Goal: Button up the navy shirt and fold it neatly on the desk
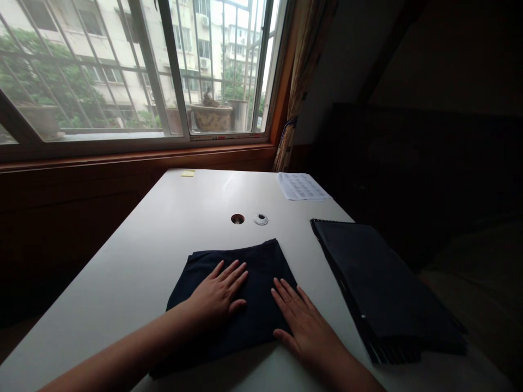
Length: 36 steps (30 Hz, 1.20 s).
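A folded dark navy cloth (255, 321) lies flat on the white table in front of me. My left hand (218, 294) rests palm down on its middle, fingers spread and pointing away from me. At the cloth's right edge lies my right hand (300, 318), flat with its fingers stretched out, partly over the fabric. Nothing is gripped by either hand. The fabric's near left corner is partly covered by my left forearm. What kind of cloth item it is, I cannot tell.
On the right of the white table (122, 272) lies a stack of dark folded fabric (379, 288). Printed papers (302, 186) and a yellow sticky note (188, 173) are at the far edge. Mid-table are a round hole (237, 219) and a white cable cover (260, 219). A barred window (204, 71) stands behind.
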### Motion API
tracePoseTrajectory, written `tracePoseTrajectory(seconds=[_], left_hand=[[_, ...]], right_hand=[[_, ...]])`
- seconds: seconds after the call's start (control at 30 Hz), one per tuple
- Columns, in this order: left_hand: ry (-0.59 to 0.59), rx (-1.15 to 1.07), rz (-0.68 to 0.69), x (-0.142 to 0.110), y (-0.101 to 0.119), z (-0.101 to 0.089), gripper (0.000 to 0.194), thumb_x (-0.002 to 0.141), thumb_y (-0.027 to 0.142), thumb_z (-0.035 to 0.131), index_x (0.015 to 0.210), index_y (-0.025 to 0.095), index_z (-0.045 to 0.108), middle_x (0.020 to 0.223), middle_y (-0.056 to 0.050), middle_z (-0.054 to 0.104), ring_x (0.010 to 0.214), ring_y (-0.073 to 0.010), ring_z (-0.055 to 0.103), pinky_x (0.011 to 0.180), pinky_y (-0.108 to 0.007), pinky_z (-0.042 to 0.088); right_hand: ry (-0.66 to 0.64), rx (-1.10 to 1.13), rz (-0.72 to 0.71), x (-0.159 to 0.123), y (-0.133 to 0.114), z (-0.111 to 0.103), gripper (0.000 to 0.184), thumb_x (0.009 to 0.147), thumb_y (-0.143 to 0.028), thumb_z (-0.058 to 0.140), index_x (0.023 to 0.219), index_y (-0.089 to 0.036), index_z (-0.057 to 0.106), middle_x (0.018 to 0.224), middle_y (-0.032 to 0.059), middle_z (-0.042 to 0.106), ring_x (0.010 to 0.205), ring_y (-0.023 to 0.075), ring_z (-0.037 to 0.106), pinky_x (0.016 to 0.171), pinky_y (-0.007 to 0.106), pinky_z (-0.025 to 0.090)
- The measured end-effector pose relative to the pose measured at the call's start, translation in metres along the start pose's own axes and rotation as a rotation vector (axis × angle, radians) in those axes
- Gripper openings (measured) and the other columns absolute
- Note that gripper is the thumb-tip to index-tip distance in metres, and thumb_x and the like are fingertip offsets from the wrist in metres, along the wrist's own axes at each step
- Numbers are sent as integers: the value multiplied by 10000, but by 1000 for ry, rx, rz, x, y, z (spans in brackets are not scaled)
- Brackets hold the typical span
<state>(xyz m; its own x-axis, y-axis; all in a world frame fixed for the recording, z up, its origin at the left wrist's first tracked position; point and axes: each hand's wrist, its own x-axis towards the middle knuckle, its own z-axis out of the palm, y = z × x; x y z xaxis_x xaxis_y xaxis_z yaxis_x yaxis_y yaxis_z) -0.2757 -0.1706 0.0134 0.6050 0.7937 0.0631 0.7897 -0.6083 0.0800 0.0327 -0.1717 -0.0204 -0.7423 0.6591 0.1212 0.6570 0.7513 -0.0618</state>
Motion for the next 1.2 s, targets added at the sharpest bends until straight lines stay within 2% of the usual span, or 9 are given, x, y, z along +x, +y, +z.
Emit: tracePoseTrajectory(seconds=[0.1,0.27,0.5,0.6,0.73,0.9,0.97,1.07,1.2], left_hand=[[37,4,-59,3,-23,8,640,1039,561,269,1589,265,131,1642,-50,175,1517,-253,180,1225,-495,165],[87,27,-223,-14,-62,19,636,1040,550,275,1587,250,154,1639,-50,190,1514,-244,197,1233,-464,150],[76,71,-434,-30,-88,26,614,1051,521,232,1572,197,247,1633,-56,215,1519,-253,178,1230,-498,133],[72,86,-500,-33,-92,26,607,1052,502,240,1565,180,269,1631,-61,217,1520,-259,172,1228,-512,129],[102,90,-515,-34,-91,27,606,1048,503,254,1562,185,282,1630,-69,230,1521,-267,167,1224,-528,134],[103,89,-541,-35,-89,30,626,1042,521,248,1563,177,282,1633,-76,214,1524,-276,151,1219,-540,133],[107,86,-552,-35,-88,30,627,1039,522,252,1562,177,287,1633,-77,217,1523,-279,154,1218,-543,133],[105,79,-561,-35,-88,29,622,1038,518,258,1560,181,296,1631,-76,224,1522,-281,163,1217,-546,137],[97,74,-560,-35,-87,27,628,1039,525,246,1559,177,297,1633,-76,214,1522,-281,158,1218,-543,136]], right_hand=[[-28,30,11,0,0,-2,790,988,-598,412,1596,-250,46,1645,91,166,1505,294,219,1192,526,235],[-80,65,12,1,2,-4,792,980,-618,407,1594,-251,66,1646,96,144,1506,307,211,1192,552,236],[-184,118,26,6,6,-16,724,1003,-598,370,1591,-262,115,1651,62,123,1515,274,187,1207,531,248],[-158,151,31,18,5,-28,690,1016,-567,369,1591,-255,150,1654,52,132,1516,251,185,1220,490,245],[-118,183,-2,50,-10,-44,647,1034,-523,350,1588,-231,191,1654,60,145,1517,248,184,1229,481,233],[-164,227,-161,89,-25,-38,631,1045,-507,326,1587,-212,191,1655,53,137,1526,218,141,1241,459,198],[-183,222,-190,101,-21,-31,672,1028,-546,353,1587,-211,190,1655,59,137,1528,224,127,1242,470,178],[-180,198,-199,115,-1,-22,709,1008,-585,375,1589,-230,176,1658,51,125,1530,226,110,1246,471,146],[-167,159,-91,131,35,-15,689,1021,-586,311,1595,-246,140,1660,40,114,1531,212,101,1247,453,135]])
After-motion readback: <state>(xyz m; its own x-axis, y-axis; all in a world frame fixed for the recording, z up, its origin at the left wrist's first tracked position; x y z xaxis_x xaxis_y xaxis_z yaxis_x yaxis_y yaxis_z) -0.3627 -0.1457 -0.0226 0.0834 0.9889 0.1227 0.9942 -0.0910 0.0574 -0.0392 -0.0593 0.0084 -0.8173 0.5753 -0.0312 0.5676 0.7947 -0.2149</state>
